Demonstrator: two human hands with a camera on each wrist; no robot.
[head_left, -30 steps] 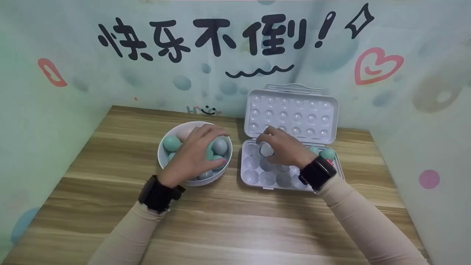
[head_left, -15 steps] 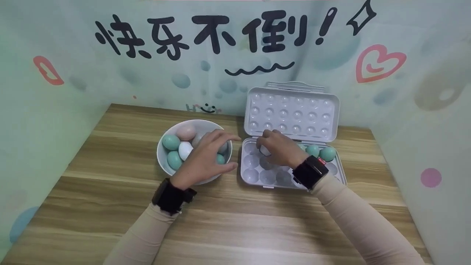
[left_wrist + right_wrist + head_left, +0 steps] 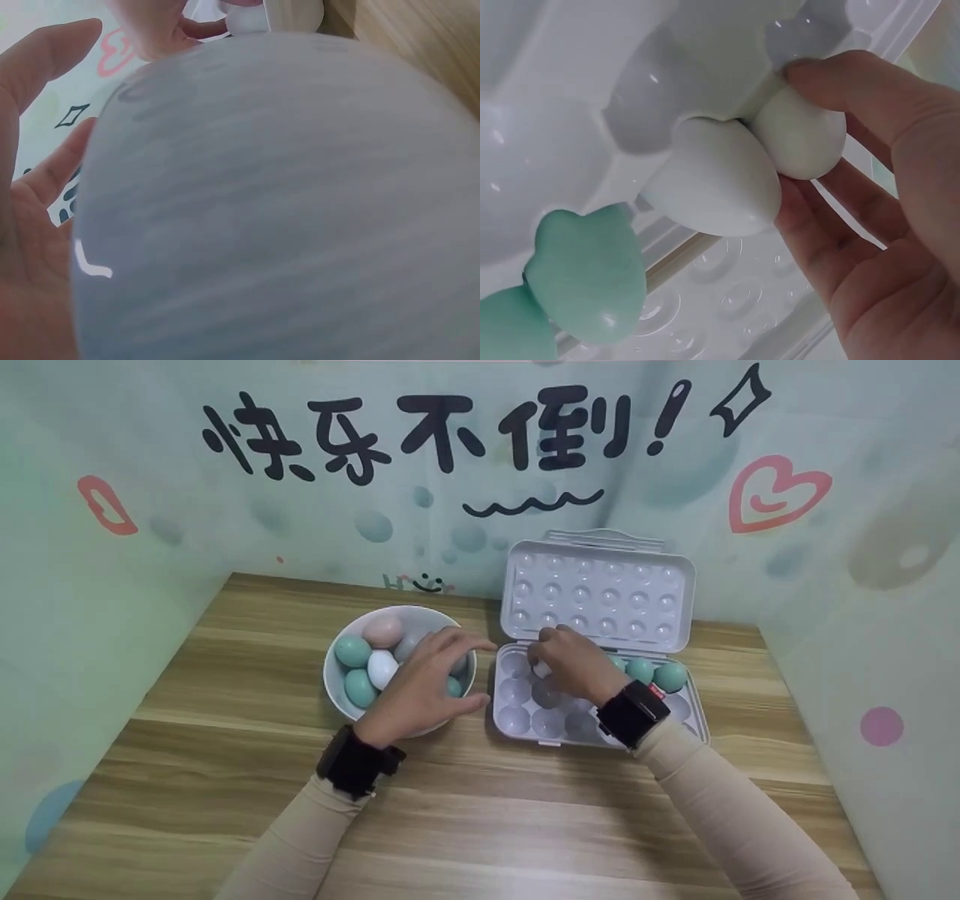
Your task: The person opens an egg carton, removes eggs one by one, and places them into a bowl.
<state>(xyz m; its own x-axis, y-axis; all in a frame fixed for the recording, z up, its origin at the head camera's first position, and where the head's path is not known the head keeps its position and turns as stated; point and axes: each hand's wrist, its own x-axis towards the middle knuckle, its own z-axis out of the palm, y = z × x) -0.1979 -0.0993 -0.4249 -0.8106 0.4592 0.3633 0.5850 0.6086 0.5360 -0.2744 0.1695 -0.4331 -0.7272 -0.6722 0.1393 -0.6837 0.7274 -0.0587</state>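
My right hand (image 3: pixel 576 664) is over the back row of a white plastic egg box (image 3: pixel 514 721). Thumb and fingers pinch a white egg (image 3: pixel 804 136) sitting at a hollow of the box. Beside it in the right wrist view are another white egg (image 3: pixel 720 184) and green eggs (image 3: pixel 592 274), all seated. My left hand (image 3: pixel 416 686) hovers over the right side of a white bowl (image 3: pixel 331 690), fingers spread and nothing seen between them. Green eggs (image 3: pixel 353 651), a pink egg (image 3: pixel 383 631) and a white egg (image 3: pixel 382 669) lie in the bowl; the hand hides others.
The egg box lid (image 3: pixel 600 596) stands raised at the back, against a printed cloth (image 3: pixel 420 547). Bowl and box sit side by side on a wooden table (image 3: pixel 480 817). In the left wrist view the bowl's outer wall (image 3: pixel 277 202) fills most of the frame.
My left hand has shifted right over the bowl, uncovering eggs on its left. My right hand has settled slightly lower at the same hollow with the white egg.
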